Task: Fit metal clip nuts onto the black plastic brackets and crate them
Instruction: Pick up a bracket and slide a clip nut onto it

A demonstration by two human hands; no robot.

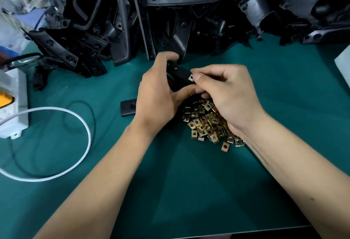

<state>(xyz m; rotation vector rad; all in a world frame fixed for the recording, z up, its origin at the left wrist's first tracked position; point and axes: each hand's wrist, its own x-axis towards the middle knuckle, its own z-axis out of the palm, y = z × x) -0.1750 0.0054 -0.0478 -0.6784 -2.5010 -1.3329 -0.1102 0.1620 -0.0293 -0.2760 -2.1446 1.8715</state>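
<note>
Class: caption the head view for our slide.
Both hands press a clip nut onto a black bracket above loose nuts.

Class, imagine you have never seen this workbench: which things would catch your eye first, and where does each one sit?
First, the two hands at the centre: the left hand holds a black bracket while the right hand pinches a clip nut at its tip. Just below them a pile of clip nuts glints on the green mat. Behind, a heap of black brackets fills the far edge.
</note>
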